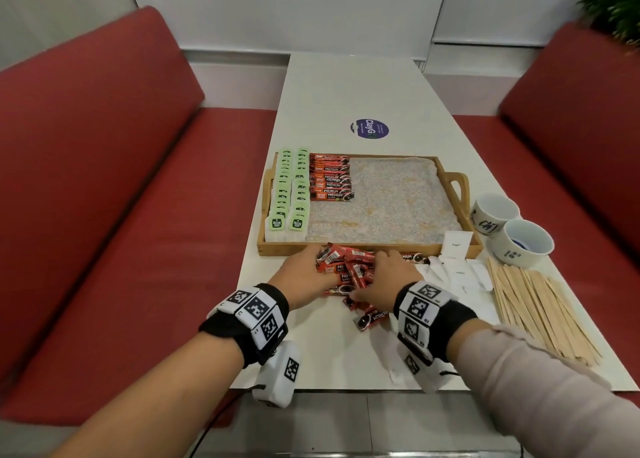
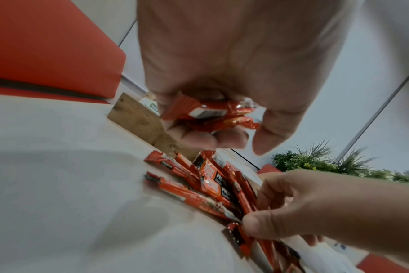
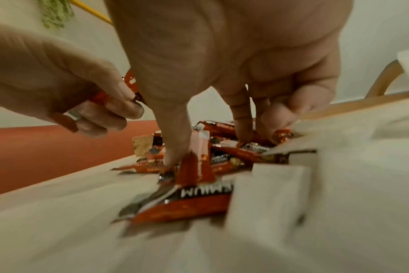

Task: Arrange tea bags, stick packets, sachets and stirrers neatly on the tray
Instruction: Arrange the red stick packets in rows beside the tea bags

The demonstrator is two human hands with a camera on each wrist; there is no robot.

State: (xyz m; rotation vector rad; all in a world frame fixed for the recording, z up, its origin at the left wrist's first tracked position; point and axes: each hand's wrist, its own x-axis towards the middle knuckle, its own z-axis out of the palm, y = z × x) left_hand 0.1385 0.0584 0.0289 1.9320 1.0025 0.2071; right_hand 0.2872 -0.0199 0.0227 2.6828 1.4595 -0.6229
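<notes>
A wooden tray (image 1: 367, 248) holds two rows of green tea bags (image 1: 287, 194) and a row of red stick packets (image 1: 330, 179) at its left. More red stick packets lie in a loose pile (image 1: 349, 270) in front of the tray. My left hand (image 1: 304, 270) is at the pile's left and grips a small bunch of the packets (image 2: 206, 112) in curled fingers. My right hand (image 1: 388, 277) is at the pile's right, its thumb and fingers (image 3: 175, 155) pinching packets in the pile. White sachets (image 1: 457, 270) and wooden stirrers (image 1: 540, 312) lie to the right.
Two white cups (image 1: 526, 243) stand right of the tray by its handle. One sachet (image 1: 457, 244) leans on the tray's front right corner. Red benches (image 1: 104, 180) flank the narrow white table (image 1: 346, 87). The tray's lined middle and right show bare liner.
</notes>
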